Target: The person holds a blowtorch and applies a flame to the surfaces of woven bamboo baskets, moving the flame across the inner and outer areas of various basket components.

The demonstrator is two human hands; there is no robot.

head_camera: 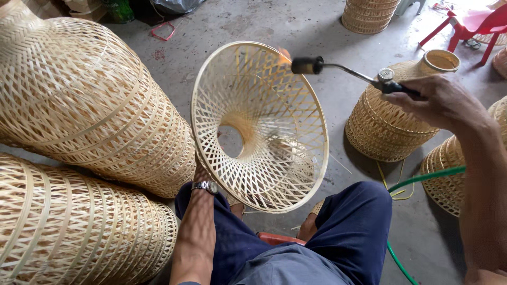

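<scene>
1. The right hand (441,100) is closed in a fist-like grip around the black handle of a gas torch (351,73), thumb and fingers wrapped over it near a round silver knob.
2. The torch's thin metal neck runs to the left and ends in a dark cylindrical nozzle, which sits right at the upper rim of a woven bamboo lampshade (259,126). A small orange flame (284,53) shows at the nozzle tip, against the rim.
3. The lampshade is a funnel-shaped, open-lattice piece, tilted so that its wide mouth faces the camera; a round hole at its narrow end shows the concrete floor (296,26) behind it. It is held up in front of the person's knees, above the floor.
4. The left hand (203,171) is mostly hidden behind the lampshade's lower left rim; it seems to hold the shade from behind, but how the fingers lie cannot be told. A silver wristwatch (205,186) sits on that wrist.
5. The person is seated, in dark blue trousers (348,227), with a red seat edge showing between the legs.
6. A green hose (422,178) runs under the right forearm and curves down past the right knee.
7. Two large stacks of nested bamboo shades (84,105) lie on their sides to the left.
8. A vase-shaped bamboo basket (391,116) stands on the floor just beyond the torch, with more woven pieces to the right and at the top.
9. A red plastic chair (475,24) stands in the top right corner.
</scene>
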